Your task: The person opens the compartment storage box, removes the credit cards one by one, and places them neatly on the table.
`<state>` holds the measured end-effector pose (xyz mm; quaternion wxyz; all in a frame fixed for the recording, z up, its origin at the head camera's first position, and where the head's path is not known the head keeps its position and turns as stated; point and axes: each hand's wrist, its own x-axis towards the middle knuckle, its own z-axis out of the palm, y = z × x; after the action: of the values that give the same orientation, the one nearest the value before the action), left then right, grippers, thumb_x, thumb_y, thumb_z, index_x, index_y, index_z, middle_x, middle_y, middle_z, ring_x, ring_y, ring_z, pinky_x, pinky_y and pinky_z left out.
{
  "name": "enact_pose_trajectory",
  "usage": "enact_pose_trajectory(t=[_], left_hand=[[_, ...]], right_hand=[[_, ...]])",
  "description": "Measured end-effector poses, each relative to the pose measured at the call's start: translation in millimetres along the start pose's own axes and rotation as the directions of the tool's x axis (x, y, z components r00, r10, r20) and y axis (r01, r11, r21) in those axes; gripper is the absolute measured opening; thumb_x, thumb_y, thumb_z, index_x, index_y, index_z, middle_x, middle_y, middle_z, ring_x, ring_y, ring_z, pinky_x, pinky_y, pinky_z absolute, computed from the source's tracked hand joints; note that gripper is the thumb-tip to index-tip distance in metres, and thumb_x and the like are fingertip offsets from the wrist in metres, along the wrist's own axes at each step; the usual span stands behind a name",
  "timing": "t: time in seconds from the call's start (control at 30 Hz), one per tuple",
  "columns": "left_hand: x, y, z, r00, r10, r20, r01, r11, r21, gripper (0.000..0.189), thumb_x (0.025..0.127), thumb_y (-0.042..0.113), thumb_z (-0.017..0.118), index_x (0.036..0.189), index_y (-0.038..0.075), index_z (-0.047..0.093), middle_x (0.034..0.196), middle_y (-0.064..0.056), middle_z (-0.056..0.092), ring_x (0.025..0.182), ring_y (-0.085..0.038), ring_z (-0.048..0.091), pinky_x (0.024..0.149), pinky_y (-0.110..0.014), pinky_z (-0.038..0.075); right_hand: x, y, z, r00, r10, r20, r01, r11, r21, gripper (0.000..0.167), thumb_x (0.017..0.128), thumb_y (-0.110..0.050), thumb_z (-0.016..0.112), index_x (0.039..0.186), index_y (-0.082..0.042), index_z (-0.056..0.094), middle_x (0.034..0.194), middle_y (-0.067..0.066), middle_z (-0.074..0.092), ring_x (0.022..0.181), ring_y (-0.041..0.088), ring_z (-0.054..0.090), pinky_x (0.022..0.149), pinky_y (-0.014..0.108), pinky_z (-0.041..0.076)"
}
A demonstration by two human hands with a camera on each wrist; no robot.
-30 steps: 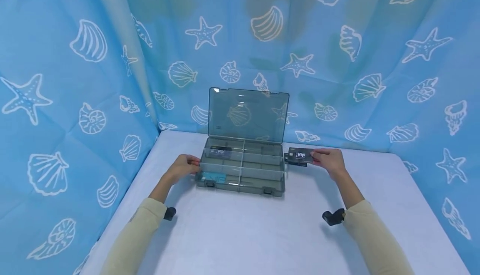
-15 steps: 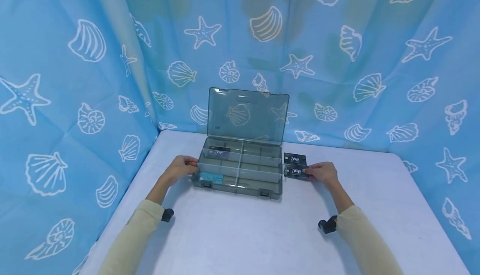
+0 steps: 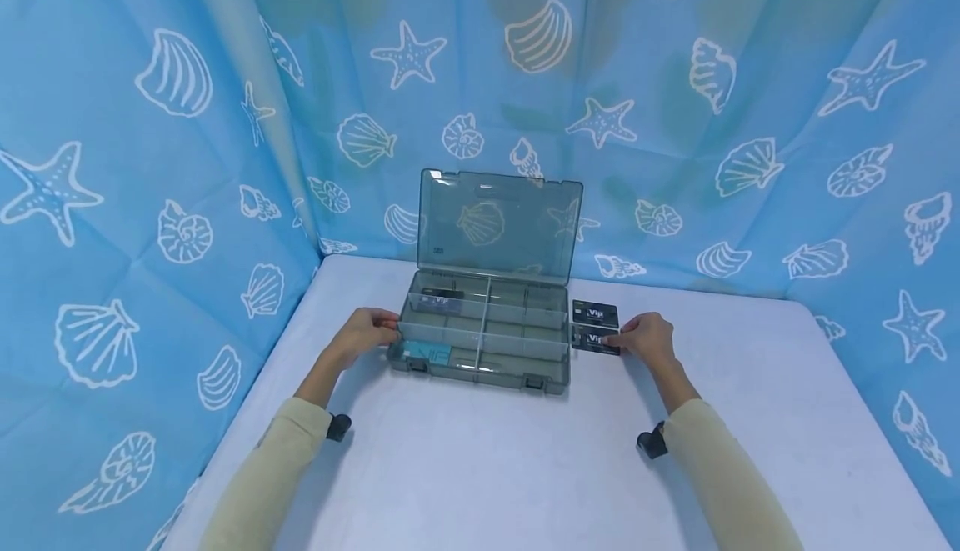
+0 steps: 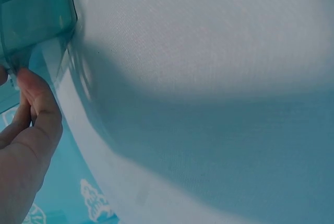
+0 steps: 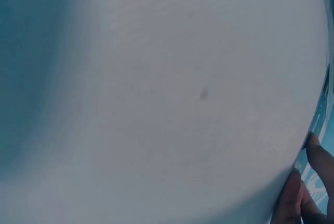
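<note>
Apparently at placement, near card (image 3: pixel 587 339) is pinched by right fingers (image 5: pixel 321 158) (box (image 3: pixel 474 375) gripped by left fingers (image 4: pixel 44 103)); gentle release seems required.

The sleeved left arm (image 3: pixel 266 472) and sleeved right arm (image 3: pixel 731 476) are reaching forward; the left hand (image 3: pixel 360 337) is pinching between thumb and bent fingers, while the right hand (image 3: pixel 648 339) is angling inward, fingertips pointing leftward

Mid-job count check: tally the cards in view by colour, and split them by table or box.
Dark cards on the table: 2
Dark card in the box, back-left compartment: 1
Teal card in the box, front-left compartment: 1
Total cards visible: 4
</note>
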<state>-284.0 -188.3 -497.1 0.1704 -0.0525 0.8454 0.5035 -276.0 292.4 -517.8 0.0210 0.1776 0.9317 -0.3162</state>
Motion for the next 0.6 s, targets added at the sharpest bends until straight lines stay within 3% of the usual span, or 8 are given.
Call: enact_pose_trajectory(t=[0.3,0.43,0.53,0.6], left_hand=[[-2.5,2.3,0.1,1.000,-0.013,-0.009,0.013,1.000,-0.002,0.041,0.088,0.007,0.066,0.127,0.001,0.057,0.114,-0.014,0.059,0.101,-0.027,0.058,0.087,-0.038,0.052],[-2.0,4.1,1.1,1.000,0.003,-0.031,-0.003,1.000,-0.012,0.040,0.087,0.007,0.066,0.126,0.001,0.057,0.112,-0.014,0.059,0.100,-0.027,0.057,0.086,-0.037,0.052],[-2.8,4.0,2.6,0.999,-0.010,-0.040,0.009,1.000,-0.015,0.039,0.087,0.007,0.066,0.125,0.001,0.058,0.113,-0.014,0.059,0.101,-0.027,0.057,0.086,-0.037,0.051],[-3.4,2.4,3.4,0.999,-0.020,-0.040,0.019,1.000,-0.019,0.038,0.088,0.007,0.066,0.125,0.001,0.058,0.114,-0.014,0.059,0.102,-0.027,0.057,0.087,-0.037,0.051]], right_hand=[[5.3,7.6,1.2,0.999,0.032,0.012,-0.033,0.998,0.050,0.043,0.069,-0.030,0.088,0.088,0.001,0.066,0.079,0.011,0.063,0.078,0.027,0.056,0.068,0.038,0.047],[8.5,-0.6,-7.1,0.999,0.025,0.035,-0.027,0.998,0.057,0.044,0.075,-0.032,0.084,0.093,0.002,0.065,0.080,0.013,0.066,0.079,0.027,0.059,0.070,0.038,0.048],[10.1,-19.1,-15.1,0.999,-0.044,0.022,0.041,0.994,0.105,0.043,0.083,-0.035,0.077,0.099,0.004,0.066,0.086,0.015,0.068,0.079,0.028,0.064,0.073,0.039,0.052],[11.1,-38.3,-15.6,0.991,-0.132,-0.006,0.131,0.981,0.142,0.045,0.089,-0.038,0.070,0.102,0.005,0.067,0.087,0.016,0.068,0.077,0.026,0.066,0.073,0.043,0.054]])
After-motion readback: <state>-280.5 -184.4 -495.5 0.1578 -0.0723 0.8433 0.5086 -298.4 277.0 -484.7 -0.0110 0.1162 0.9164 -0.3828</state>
